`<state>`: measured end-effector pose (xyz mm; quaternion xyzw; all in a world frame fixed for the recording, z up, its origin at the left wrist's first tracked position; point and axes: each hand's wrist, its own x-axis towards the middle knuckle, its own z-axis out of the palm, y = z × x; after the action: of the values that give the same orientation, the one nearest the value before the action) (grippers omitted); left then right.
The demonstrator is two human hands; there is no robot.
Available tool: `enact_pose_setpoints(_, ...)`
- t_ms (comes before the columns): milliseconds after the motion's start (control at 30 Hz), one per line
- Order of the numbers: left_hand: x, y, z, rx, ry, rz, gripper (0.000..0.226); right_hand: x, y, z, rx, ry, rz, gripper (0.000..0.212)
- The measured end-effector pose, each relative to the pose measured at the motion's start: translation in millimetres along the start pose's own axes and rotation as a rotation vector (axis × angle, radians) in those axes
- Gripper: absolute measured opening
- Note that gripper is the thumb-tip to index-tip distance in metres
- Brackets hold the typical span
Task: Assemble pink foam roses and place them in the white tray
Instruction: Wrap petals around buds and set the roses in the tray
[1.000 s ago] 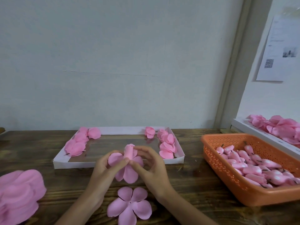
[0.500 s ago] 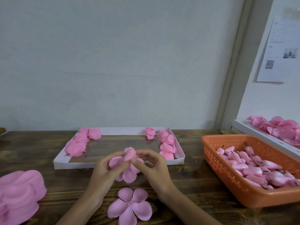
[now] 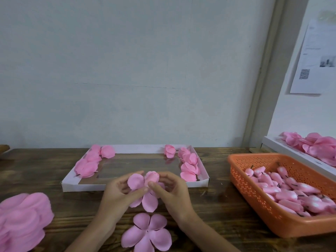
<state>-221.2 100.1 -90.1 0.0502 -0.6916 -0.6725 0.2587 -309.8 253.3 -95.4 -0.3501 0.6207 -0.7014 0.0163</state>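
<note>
- Two hands meet over the bench (image 3: 214, 211), just in front of the white tray (image 3: 81, 187), and hold one half-built rose (image 3: 149, 199) between them, above the wood and outside the tray.
- Soft, matte pink foam forms its rounded petals; a tight oval bud (image 3: 152, 176) stands up at the centre.
- Left hand (image 3: 118, 193): curled fingers pinch an upper-left petal beside the bud.
- Right hand (image 3: 174, 191): fingers (image 3: 154, 186) curl round the bud's base and grip it; lower petals hang below both thumbs.
- One flat five-lobed petal piece (image 3: 146, 233) lies on the dark grained wood near the wrists.
- Finished roses (image 3: 89, 164) line the shallow cardboard tray's left and right sides.
- A perforated orange plastic basket (image 3: 254, 211) at right holds many stemmed buds (image 3: 283, 190).
- A blurred stack of petal pieces (image 3: 21, 220) sits at far left.
</note>
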Motion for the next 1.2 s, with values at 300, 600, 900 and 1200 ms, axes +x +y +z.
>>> enact_pose_setpoints(300, 1, -8, 0, -0.164, 0.109, -0.182, 0.012, 3, 7, -3, 0.009, 0.011, 0.003, 0.017)
enact_pose_setpoints(600, 0, -3, 3, 0.069, 0.233, -0.032, 0.013, 0, 5, 0, -0.044, -0.057, -0.036, 0.017)
enact_pose_setpoints(900, -1, 1, 6, 0.025, 0.265, 0.052, 0.008, -4, -2, 5, -0.034, -0.103, -0.026, 0.017)
enact_pose_setpoints(1200, -5, 6, 13, 0.027, 0.124, 0.16, 0.015, -6, -7, 6, -0.07, -0.061, -0.018, 0.012)
